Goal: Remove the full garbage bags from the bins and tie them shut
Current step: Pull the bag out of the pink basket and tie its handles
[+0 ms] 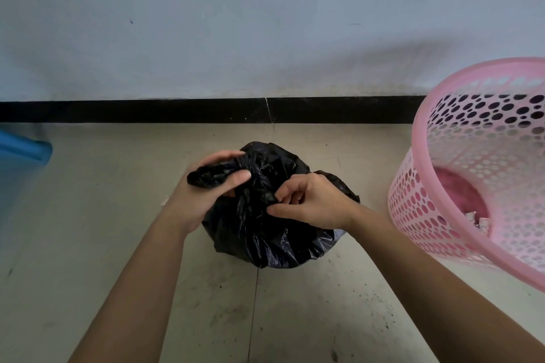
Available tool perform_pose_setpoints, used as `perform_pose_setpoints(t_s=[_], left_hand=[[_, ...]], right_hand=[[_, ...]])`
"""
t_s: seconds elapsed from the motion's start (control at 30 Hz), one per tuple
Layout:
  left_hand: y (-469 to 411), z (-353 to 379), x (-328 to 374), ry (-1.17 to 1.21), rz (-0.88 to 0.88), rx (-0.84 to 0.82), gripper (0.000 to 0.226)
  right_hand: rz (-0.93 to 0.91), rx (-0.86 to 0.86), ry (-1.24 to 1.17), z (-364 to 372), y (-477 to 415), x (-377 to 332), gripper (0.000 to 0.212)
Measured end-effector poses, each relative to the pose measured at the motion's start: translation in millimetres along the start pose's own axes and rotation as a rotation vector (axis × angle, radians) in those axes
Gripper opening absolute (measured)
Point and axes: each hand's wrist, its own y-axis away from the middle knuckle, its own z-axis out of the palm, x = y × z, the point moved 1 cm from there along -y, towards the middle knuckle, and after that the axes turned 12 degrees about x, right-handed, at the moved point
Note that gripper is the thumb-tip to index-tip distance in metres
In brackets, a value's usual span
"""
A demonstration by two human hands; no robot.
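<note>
Left hand (206, 186) clutches the bag (265, 230) neck; right hand (309, 200) pinches a fold, drawing the knot tight.

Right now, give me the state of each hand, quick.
Left hand: closed, gripping a twisted end of the black plastic garbage bag.
Right hand: closed, pinching the same bag's gathered top.
</note>
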Motion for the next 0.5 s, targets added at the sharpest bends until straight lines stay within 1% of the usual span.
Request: perform_pose_setpoints(t_s=[0.07,0.13,0.17,0.23,0.27,0.3,0.37,0.4,0.47,0.5], left_hand=[[-1,2,-2,0.070,-0.031,0.090,0.039],[0,3,-4,0.131,-0.064,0.101,0.025],[1,4,-4,0.138,-0.065,0.087,0.022],[2,4,-4,0.128,-0.056,0.042,0.027],[3,4,-2,0.121,-0.052,0.014,0.032],[4,5,-1,0.116,-0.054,-0.004,0.036],[5,6,3,0.092,-0.063,0.023,0.037],[5,8,6,0.060,-0.058,0.055,0.035],[5,12,11,-0.005,-0.036,0.104,0.029],[5,15,13,-0.015,-0.036,0.115,0.028]], right_hand=[[0.080,0.007,-0.137,0,0,-1,0.016],[0.119,0.121,-0.231,0,-2,-3,0.019],[0.097,0.178,-0.208,0,-4,-3,0.027],[-0.012,0.193,-0.086,-1,-9,-4,0.043],[-0.067,0.184,-0.031,0,-11,-6,0.041],[-0.105,0.206,0.004,0,-14,-9,0.034],[-0.133,0.345,0.023,-1,-19,-15,0.016],[-0.144,0.440,0.012,-1,-20,-19,0.012],[-0.202,0.606,-0.010,-4,-19,-29,0.016],[-0.237,0.650,-0.009,-5,-18,-33,0.021]])
